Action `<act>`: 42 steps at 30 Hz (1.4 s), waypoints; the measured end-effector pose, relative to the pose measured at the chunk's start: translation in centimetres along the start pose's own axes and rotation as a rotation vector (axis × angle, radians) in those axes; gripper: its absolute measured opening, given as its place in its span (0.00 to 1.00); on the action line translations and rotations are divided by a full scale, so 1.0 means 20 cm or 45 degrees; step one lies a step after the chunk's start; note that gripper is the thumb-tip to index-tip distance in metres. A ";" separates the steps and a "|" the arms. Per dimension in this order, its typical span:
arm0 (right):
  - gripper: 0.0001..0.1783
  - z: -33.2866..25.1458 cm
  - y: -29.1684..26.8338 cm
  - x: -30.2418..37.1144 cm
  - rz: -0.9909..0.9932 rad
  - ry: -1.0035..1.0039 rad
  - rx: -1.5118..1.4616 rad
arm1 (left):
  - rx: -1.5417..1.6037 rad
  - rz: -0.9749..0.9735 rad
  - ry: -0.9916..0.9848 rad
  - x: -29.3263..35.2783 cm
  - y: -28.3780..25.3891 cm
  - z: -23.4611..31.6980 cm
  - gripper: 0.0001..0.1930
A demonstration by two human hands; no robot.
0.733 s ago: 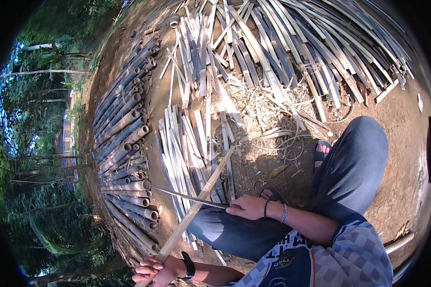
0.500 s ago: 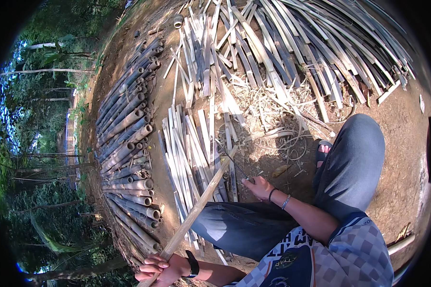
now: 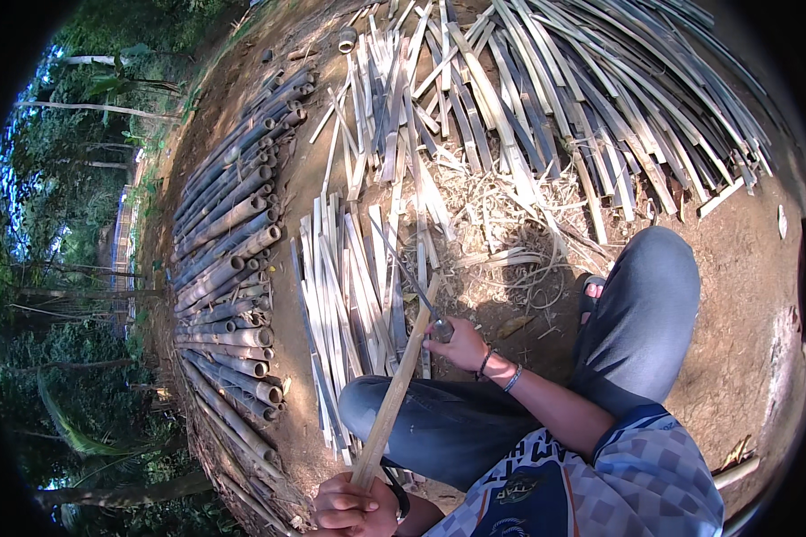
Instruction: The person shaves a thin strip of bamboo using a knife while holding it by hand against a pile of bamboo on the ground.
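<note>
My left hand [image 3: 354, 503] is closed around the near end of a pale split bamboo strip [image 3: 392, 407], which slants up and away over my bent left knee. In my right hand [image 3: 461, 345], fingers wrapped round its handle, is a knife [image 3: 409, 279] with a long, thin dark blade. That blade points away to the left and passes across the strip near its far end; whether it touches the wood I cannot tell.
Beyond my knee lies a bundle of split bamboo strips [image 3: 327, 295]. Pale shavings [image 3: 501, 210] litter the ground ahead, below a wide spread of more strips [image 3: 591, 80]. Cut bamboo poles [image 3: 233, 215] are stacked at the left. My right knee [image 3: 658, 277] is raised.
My left hand has shifted right with the strip's near end, so the strip stands steeper. My right hand has moved left, bringing the knife from beside the strip's far end to across it.
</note>
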State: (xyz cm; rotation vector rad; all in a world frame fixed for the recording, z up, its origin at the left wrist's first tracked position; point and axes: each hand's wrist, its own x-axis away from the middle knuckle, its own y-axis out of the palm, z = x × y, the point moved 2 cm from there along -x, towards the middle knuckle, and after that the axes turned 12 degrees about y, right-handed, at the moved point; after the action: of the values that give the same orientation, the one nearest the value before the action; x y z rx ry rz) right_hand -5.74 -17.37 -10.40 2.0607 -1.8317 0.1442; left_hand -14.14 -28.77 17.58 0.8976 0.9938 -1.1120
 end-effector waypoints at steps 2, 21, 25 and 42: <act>0.16 0.01 0.02 0.00 -0.004 0.028 -0.037 | -0.080 0.025 0.080 0.04 0.03 0.03 0.25; 0.14 -0.10 -0.03 0.01 0.060 0.110 0.116 | 0.032 -0.137 0.115 0.10 0.08 0.06 0.26; 0.13 -0.03 -0.04 -0.02 0.189 0.063 0.157 | 0.040 0.086 0.318 0.17 0.08 0.04 0.29; 0.16 0.00 -0.51 -0.07 0.997 0.440 0.383 | -0.023 0.164 0.052 -0.03 -0.19 -0.02 0.28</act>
State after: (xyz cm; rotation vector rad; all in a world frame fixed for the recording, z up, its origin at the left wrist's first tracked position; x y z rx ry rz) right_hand 3.93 -15.20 -12.94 1.2369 -2.3631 0.9603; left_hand -18.11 -28.99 17.70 0.9594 0.9647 -0.9782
